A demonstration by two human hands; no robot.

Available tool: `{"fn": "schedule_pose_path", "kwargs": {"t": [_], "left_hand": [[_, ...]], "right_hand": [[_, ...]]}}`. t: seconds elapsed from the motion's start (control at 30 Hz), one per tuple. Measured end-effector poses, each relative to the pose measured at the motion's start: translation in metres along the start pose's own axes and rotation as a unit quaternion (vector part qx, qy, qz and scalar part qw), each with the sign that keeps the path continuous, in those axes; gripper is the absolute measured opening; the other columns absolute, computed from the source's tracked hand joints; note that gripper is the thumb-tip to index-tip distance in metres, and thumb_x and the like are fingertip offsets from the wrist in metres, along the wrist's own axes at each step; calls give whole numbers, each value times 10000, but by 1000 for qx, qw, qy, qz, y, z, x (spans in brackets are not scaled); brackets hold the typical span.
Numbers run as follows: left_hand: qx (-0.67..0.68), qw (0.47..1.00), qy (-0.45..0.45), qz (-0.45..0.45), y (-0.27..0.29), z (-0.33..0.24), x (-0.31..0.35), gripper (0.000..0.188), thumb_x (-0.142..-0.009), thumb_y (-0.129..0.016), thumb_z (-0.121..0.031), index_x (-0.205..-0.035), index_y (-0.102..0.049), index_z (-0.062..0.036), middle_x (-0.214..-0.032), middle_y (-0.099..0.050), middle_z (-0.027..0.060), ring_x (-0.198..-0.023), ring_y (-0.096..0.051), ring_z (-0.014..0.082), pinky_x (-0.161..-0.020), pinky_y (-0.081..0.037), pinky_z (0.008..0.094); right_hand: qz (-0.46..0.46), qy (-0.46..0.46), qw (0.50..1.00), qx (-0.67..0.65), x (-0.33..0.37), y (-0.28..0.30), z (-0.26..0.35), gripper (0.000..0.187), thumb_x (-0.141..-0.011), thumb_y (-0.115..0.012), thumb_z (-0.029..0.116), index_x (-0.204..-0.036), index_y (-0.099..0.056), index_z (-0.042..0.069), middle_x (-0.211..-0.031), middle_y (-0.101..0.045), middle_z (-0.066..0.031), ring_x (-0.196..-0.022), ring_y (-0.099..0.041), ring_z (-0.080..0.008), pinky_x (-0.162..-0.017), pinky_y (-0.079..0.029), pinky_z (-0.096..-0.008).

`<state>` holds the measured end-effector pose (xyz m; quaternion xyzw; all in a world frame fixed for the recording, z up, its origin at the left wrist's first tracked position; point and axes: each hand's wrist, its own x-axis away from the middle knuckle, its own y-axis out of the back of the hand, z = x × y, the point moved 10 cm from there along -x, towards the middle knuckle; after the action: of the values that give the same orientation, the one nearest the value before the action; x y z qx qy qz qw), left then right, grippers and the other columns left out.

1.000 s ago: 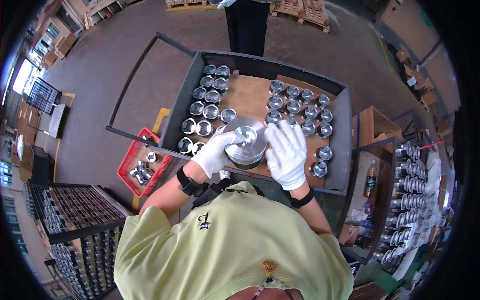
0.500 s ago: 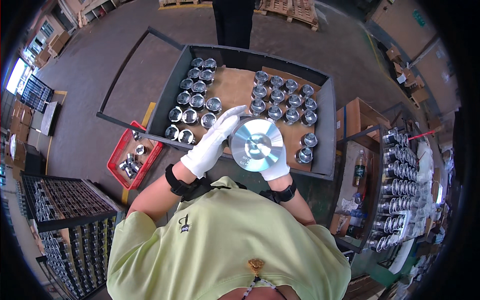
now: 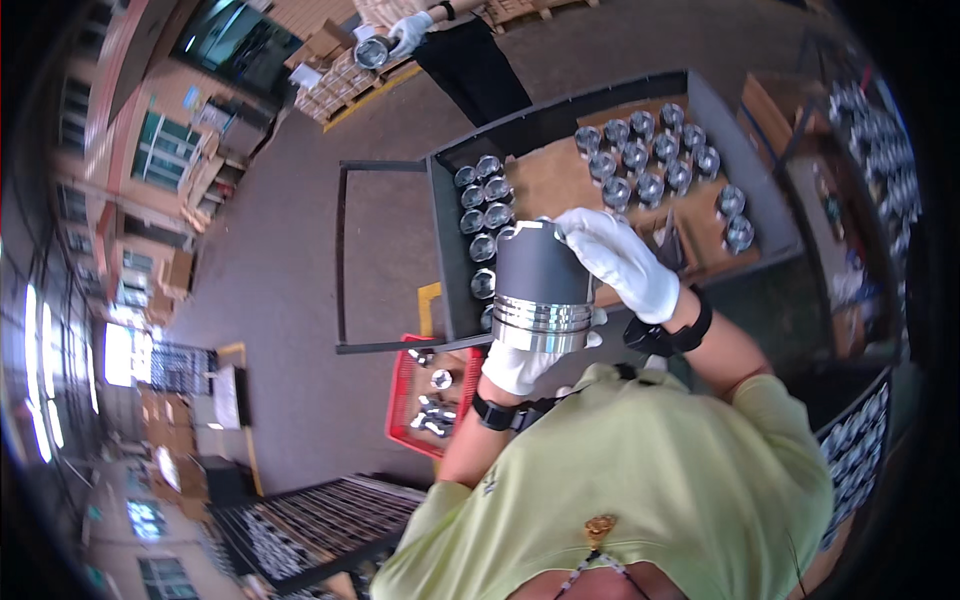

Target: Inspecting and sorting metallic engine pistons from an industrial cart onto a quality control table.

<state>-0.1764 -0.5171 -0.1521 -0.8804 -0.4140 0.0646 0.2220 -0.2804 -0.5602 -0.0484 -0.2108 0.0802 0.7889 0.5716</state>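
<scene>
A large piston (image 3: 543, 275) is in front of my chest, its dark grey skirt upward and its bright ring grooves and crown end downward. My left hand (image 3: 517, 367), white-gloved, grips it from below, with fingertips showing past its right side. With fingers nearly straight, my gloved right hand (image 3: 625, 268) holds the skirt's upper right edge; its thumb is hidden. Beyond them, a grey metal bin (image 3: 775, 205) lined with brown cardboard carries rows of pistons (image 3: 650, 188) on the right and more pistons (image 3: 484, 220) on the left.
A red basket (image 3: 398, 415) with small metal parts stands on the floor at left, near the bin's frame. Across the bin, another person's gloved hand (image 3: 408, 35) holds a piston (image 3: 372, 52). Racks of parts (image 3: 315, 530) stand at lower left.
The piston has turned from crown facing me to its side showing. My right hand has come round to the skirt's upper edge, my left beneath. The view has swung left; another person's hand now shows.
</scene>
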Motion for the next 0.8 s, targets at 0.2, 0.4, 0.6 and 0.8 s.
{"fn": "schedule_pose_path", "kwargs": {"t": [0.2,0.4,0.6,0.8], "left_hand": [[222,975,-23,-22,33,-13,24,529,-985,-413,-416,-1378,-400,-62,-1283,-553,155,-1146,-565,344,-919,-501,507],[190,973,-74,-103,54,-23,37,440,-985,-473,-319,-1355,-435,-84,-1301,-548,96,-1137,-582,251,-924,-522,424],[56,961,-179,-206,56,-39,37,677,-846,-628,24,-1441,-315,-55,-1360,-487,81,-1187,-536,202,-993,-467,367],[-259,880,-316,-240,12,-74,53,766,-795,-722,-98,-1442,-323,-1,-1334,-515,119,-1201,-530,226,-1031,-410,345]], "right_hand": [[-43,149,953,262,8,-42,22,319,-920,-550,134,-1206,-547,-7,-1150,-594,-177,-1061,-573,-325,-909,-440,-372],[-44,-8,982,183,20,-53,1,420,-991,-416,159,-1368,-415,-26,-1337,-509,-148,-1245,-480,-242,-1057,-343,-346],[-98,-99,978,153,39,-29,-26,561,-1000,-447,368,-1419,-376,1,-1355,-498,-183,-1284,-465,-250,-1058,-341,-332],[-36,-176,977,115,52,-6,-45,649,-987,-418,485,-1480,-291,83,-1290,-536,-139,-1114,-575,-206,-927,-446,-298]]}}
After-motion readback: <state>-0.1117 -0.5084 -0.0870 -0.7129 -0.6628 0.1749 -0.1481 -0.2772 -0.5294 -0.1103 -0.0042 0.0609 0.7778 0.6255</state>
